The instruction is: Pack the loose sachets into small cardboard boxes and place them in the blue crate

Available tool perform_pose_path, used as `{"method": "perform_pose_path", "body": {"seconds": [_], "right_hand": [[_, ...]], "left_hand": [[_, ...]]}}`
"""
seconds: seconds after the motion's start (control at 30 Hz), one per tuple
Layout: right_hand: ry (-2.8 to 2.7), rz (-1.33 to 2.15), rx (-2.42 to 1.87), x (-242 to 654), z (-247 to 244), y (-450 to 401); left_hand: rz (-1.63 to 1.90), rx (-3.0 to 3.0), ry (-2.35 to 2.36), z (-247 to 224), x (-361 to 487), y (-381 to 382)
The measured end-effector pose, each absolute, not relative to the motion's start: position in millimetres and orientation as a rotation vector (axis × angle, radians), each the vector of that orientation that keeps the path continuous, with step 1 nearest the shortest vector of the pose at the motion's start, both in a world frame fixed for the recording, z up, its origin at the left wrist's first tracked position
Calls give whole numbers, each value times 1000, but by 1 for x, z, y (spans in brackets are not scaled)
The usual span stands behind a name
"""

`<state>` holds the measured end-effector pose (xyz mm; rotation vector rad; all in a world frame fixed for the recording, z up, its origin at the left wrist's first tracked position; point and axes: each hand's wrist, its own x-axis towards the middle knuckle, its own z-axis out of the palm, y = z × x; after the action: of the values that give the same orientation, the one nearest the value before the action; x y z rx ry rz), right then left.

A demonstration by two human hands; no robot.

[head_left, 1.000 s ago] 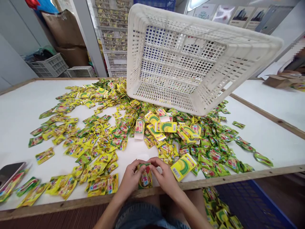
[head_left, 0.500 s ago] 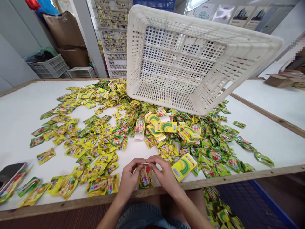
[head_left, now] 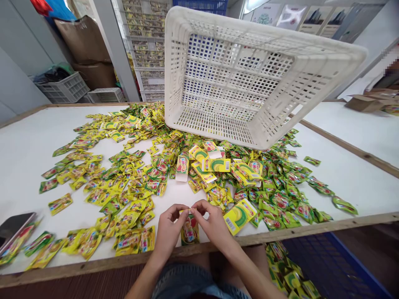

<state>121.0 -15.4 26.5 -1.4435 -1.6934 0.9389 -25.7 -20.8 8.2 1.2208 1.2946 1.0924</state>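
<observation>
Head view: white-topped, wood-edged desk; large white perforated-plastic basket, tilted. L hand & R hand: fingers narrow, pinching upper end of small green-yellow printed cardboard box, nr desk's front edge. Advisable: hold box square, press evenly w/ both thumbs, avoid creasing card. Yellow-green foil sachets lie beyond L hand.

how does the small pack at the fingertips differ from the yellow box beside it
Left hand and right hand pinch the small pack at its top; the yellow box lies untouched. The small pack shows green with red fruit, the yellow box yellow with green bands. The small pack sits straighter, the yellow box slants. Both are near the table's front edge.
</observation>
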Motion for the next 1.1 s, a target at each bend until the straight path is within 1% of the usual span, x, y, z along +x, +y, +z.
{"method": "perform_pose_path", "body": {"seconds": [0.27,0.37,0.47,0.57,0.6,0.63,0.7,0.87,0.93,1.0,1.1], "right_hand": [[-1686,958,-1321,118,17,-30],[-1692,885,-1338,127,29,-38],[-1752,705,-1503,178,56,-54],[-1902,571,-1866,257,78,-73],[-1909,463,-1983,279,80,-78],[-1892,335,-2086,297,79,-80],[-1835,184,-2187,314,69,-78],[-1749,11,-2277,285,24,-45],[-1706,162,-2236,266,19,-37],[-1621,517,-2070,244,24,-37],[-1442,1063,-1676,201,44,-43]], "left_hand": [[1037,1175,1153,1,-31,-30],[1036,1200,1136,1,-30,-33],[1058,1163,1100,2,-30,-35],[1024,1178,1138,1,-31,-33],[1004,1195,1162,1,-29,-31],[984,1215,1178,2,-27,-30],[961,1276,1186,5,-20,-29],[959,1533,1070,19,-2,-37],[942,1636,1059,21,2,-42],[936,1737,1098,18,7,-46],[954,1889,1124,13,15,-46]]}}
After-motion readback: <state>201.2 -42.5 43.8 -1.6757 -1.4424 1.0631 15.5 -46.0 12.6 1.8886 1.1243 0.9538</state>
